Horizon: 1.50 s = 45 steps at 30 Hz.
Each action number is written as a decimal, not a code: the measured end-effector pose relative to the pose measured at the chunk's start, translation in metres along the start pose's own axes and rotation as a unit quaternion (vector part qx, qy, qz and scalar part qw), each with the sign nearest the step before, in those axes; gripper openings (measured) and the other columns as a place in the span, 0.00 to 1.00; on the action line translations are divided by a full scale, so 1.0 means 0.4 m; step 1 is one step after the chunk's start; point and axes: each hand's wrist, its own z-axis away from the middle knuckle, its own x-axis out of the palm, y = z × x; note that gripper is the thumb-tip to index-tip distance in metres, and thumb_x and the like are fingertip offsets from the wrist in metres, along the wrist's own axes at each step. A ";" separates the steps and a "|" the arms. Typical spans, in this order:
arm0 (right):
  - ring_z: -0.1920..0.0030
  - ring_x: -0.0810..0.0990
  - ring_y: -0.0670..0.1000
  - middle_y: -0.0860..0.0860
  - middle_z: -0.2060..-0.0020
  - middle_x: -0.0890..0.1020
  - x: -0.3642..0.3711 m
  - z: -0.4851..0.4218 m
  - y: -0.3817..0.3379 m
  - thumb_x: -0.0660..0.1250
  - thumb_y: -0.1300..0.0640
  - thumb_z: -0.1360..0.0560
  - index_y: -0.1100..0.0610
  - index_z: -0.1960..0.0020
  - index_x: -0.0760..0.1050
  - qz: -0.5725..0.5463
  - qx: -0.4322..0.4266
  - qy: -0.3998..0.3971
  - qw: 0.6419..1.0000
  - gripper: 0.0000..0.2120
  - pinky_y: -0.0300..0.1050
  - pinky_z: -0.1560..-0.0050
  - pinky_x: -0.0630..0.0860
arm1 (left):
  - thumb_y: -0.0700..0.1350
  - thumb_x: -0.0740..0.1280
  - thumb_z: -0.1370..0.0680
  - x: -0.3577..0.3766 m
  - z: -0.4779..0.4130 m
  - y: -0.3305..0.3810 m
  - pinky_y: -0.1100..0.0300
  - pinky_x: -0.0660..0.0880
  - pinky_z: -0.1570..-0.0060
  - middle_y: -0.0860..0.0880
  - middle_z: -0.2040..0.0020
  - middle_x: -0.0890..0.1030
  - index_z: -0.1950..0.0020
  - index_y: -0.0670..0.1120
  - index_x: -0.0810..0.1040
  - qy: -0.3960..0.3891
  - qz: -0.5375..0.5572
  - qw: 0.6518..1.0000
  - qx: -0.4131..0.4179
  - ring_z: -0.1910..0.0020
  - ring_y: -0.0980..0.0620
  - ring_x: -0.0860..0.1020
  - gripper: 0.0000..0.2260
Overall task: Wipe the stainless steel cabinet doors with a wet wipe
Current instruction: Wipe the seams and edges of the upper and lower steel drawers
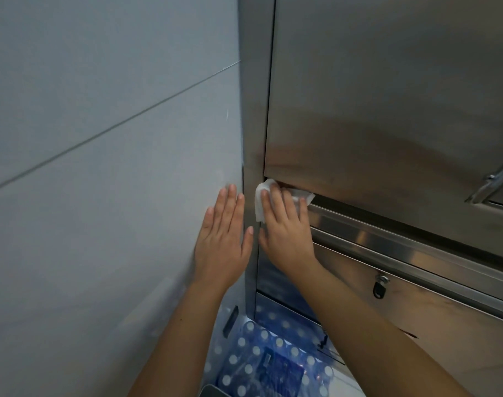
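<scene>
My feed's dim & greyish overall, light source not in view. The cabinet door [388,81] carries a soft brownish reflection low down, no hard glare; brighter streaks on the rail [388,239] just below it. Wall [101,167] left of the door is evenly lit. Straight lines bend twd the frame edges, wide-angle. Bottle pack [273,356] below the door looks soft.

- grey tiled wall [101,224], one grout line [112,128], left of the left hand [224,242]
- shrink-wrapped bottle packs [261,353] low down, below the right hand [284,233]
- dim, flat light
</scene>
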 end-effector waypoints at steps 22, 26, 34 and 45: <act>0.30 0.62 0.58 0.60 0.29 0.67 -0.004 0.043 0.081 0.67 0.56 0.32 0.63 0.28 0.64 0.009 -0.048 0.000 0.999 0.34 0.57 0.32 0.63 | 0.49 0.52 0.21 -0.003 0.000 0.000 0.59 0.38 0.27 0.42 0.24 0.59 0.25 0.38 0.59 -0.011 0.007 1.000 -0.002 0.24 0.53 0.46 0.26; 0.30 0.62 0.59 0.60 0.29 0.65 -0.021 0.107 0.133 0.63 0.56 0.29 0.63 0.27 0.63 0.004 -0.022 0.014 1.000 0.31 0.58 0.30 0.56 | 0.50 0.52 0.21 -0.009 0.001 0.011 0.58 0.40 0.27 0.40 0.25 0.60 0.25 0.38 0.59 0.000 0.016 1.000 -0.012 0.25 0.48 0.54 0.27; 0.30 0.61 0.59 0.60 0.29 0.66 -0.021 0.056 0.059 0.52 0.51 0.27 0.63 0.28 0.64 0.000 -0.004 -0.017 1.000 0.30 0.57 0.31 0.53 | 0.50 0.53 0.21 -0.005 0.010 0.132 0.39 0.41 0.33 0.46 0.23 0.51 0.24 0.43 0.51 -0.024 0.123 0.992 -0.021 0.24 0.55 0.41 0.28; 0.33 0.65 0.60 0.60 0.32 0.65 -0.080 0.299 0.347 0.63 0.59 0.31 0.61 0.29 0.64 0.051 0.013 0.084 0.995 0.30 0.56 0.30 0.53 | 0.52 0.50 0.20 0.018 0.022 0.235 0.40 0.40 0.33 0.48 0.23 0.50 0.24 0.44 0.48 -0.073 0.165 0.983 0.010 0.25 0.57 0.39 0.27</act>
